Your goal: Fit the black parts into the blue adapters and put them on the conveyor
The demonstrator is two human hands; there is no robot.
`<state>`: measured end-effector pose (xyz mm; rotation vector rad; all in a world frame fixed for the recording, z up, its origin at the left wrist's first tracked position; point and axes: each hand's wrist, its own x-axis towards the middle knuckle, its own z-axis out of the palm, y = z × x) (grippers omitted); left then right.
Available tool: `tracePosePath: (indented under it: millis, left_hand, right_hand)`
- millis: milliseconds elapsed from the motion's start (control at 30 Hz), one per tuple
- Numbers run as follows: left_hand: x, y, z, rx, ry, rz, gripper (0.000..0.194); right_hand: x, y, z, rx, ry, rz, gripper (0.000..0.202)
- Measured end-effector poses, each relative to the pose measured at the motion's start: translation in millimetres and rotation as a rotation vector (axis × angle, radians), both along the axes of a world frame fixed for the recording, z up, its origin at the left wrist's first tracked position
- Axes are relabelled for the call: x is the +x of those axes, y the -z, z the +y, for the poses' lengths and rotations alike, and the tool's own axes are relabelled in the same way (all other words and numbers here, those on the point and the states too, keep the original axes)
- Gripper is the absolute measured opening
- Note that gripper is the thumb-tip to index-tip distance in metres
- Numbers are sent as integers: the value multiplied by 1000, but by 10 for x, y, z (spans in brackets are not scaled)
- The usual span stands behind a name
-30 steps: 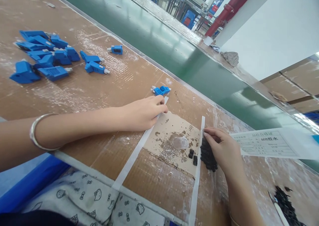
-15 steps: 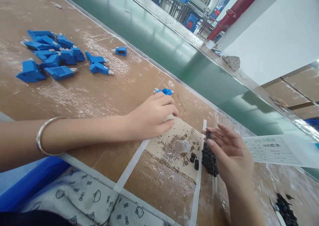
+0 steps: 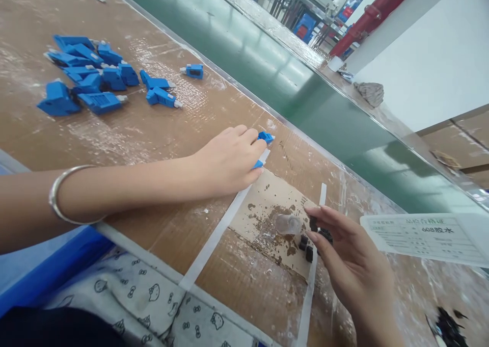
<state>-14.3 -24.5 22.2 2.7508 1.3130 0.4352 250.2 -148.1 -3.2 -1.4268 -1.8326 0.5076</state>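
Two bare hands lean over a brown work table (image 3: 153,143). The right hand (image 3: 357,268) comes up from the lower right, palm turned inward, thumb and fingertips almost meeting on one small black piece (image 3: 313,223). The left hand (image 3: 233,158) is palm down, its forearm stretched from the left edge, fingers curled nearly closed round a blue part (image 3: 259,164) they mostly hide. Between the hands, a clear cup (image 3: 288,224) sits on a stained cardboard sheet (image 3: 275,189); its contents cannot be made out. Two loose black pieces (image 3: 309,254) lie just beside the cup; others, partly hidden by the right hand, cannot be counted. Two white tape strips (image 3: 214,245) flank the sheet. Just past the left hand lies another blue part; farther left are three more and an overlapping heap (image 3: 100,102) of about ten. Beyond the table runs a green surface (image 3: 248,41).
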Motion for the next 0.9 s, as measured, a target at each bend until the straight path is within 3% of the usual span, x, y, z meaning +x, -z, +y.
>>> tracePosePath:
  millis: [167,400,700,900]
  left_hand:
    - [-55,2,29,-5,-27,124,40]
    - [-81,31,60,-68,83,212,17]
    - [-2,70,45,-114,122,173,20]
    - [12,116,37,-205,103,37,18]
  right_hand:
    - [-28,7,13,-29,-49,-45,48]
    - [-76,-12,40,-47,-48,-101,50]
    - [-101,-62,18,-74,-50,-133,49]
    - [-114,-73,24,-74,-31,-151,47]
